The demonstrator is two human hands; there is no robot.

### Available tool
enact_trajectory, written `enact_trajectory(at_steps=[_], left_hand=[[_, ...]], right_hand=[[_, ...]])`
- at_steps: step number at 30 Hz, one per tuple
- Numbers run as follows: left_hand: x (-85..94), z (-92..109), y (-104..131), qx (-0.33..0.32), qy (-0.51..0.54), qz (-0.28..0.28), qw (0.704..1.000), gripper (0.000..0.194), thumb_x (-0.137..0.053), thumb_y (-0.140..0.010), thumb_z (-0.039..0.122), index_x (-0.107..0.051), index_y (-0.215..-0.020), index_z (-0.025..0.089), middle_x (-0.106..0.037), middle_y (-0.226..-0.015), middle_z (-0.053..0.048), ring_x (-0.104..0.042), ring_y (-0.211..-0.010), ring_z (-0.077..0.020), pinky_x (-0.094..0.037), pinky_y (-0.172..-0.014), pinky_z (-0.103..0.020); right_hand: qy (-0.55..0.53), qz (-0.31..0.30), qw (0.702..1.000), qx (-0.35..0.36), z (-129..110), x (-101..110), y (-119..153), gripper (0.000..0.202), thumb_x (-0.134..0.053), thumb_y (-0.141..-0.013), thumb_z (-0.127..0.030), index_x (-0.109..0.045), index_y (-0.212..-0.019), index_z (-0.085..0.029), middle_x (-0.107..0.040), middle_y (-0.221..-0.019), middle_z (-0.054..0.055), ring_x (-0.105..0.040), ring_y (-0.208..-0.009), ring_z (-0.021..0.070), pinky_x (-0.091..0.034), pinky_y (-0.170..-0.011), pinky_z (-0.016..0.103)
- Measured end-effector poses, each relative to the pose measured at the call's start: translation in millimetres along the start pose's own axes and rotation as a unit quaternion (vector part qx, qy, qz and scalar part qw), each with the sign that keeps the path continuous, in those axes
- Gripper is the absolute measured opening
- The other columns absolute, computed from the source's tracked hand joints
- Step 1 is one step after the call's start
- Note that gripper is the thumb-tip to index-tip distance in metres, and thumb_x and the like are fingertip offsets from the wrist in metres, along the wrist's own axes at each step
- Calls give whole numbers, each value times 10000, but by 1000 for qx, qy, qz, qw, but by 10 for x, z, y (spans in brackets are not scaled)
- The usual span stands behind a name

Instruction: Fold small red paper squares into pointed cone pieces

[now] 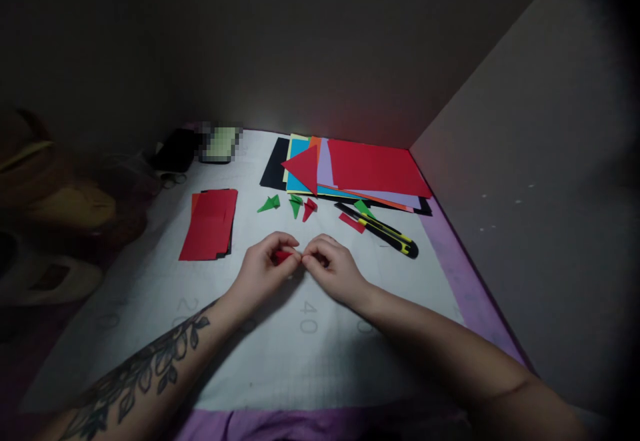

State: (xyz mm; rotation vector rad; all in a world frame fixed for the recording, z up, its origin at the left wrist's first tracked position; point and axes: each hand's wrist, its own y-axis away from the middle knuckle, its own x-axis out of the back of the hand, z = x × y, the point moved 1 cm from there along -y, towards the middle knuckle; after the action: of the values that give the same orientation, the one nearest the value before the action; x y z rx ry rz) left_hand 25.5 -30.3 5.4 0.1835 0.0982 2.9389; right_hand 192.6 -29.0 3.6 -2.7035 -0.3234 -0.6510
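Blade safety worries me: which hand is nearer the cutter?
Right: the right hand is on the near side of the cutter, toward its blade end; the left hand is farther left.

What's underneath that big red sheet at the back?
Beneath the red sheet, parts of lilac paper, orange paper, blue paper, pale yellow paper and black paper stick out. Their covered parts, and anything wholly hidden there, can't be seen.

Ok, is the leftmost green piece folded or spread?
Folded: the green piece shows creased, raised layers and narrows to a point at left.
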Motion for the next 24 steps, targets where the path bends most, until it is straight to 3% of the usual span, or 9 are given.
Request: enact_trajectory(at_steps=[5,12,15,18,21,24], left_hand=[[-8,49,16,-7,2,-15,1000,192,-631,-757,241,-578,-929,173,-675,-749,-10,-624,-698,-135,-485,-676,-243],[118,87,-46,-14,-21,36,999,245,-630,-750,240,-556,-976,180,-665,-728,3,-623,-670,-132,-477,-635,-235],[127,92,-43,-37,-53,5,998,292,-612,-771,244,-536,-1046,184,-670,-750,-2,-632,-692,-142,-484,-649,-247],[96,88,-10,-72,-113,-34,990,352,-580,-809,249,-511,-1151,203,-683,-831,-21,-642,-771,-156,-492,-714,-272],[67,79,12,-86,-144,0,986,399,-577,-822,250,-489,-1209,217,-672,-937,-47,-635,-850,-169,-492,-765,-296],[61,80,0,-94,-98,56,989,455,-637,-773,236,-481,-1200,221,-624,-1063,-67,-616,-848,-159,-504,-730,-283]], right_hand=[[3,-7,1000,4,-26,-1,-4,171,-525,-818,-109,-500,-673,-195,-525,-725,-7,-521,-703,136,-397,-638,254],[-8,41,999,-16,0,63,0,143,-531,-808,-132,-534,-681,-196,-538,-716,0,-527,-691,141,-404,-615,249],[-14,29,999,-12,-2,21,0,46,-562,-802,-160,-585,-792,-198,-583,-810,14,-536,-688,134,-422,-608,247],[-31,10,998,-44,7,-36,3,120,-571,-792,-170,-592,-903,-209,-612,-820,5,-542,-663,126,-433,-597,245],[-68,-3,994,-88,12,-70,2,169,-561,-778,-168,-580,-942,-206,-598,-744,-24,-536,-630,114,-426,-574,232],[-108,-38,987,-116,9,-102,-9,121,-586,-743,-191,-576,-863,-197,-555,-676,-50,-504,-580,98,-400,-518,207]])
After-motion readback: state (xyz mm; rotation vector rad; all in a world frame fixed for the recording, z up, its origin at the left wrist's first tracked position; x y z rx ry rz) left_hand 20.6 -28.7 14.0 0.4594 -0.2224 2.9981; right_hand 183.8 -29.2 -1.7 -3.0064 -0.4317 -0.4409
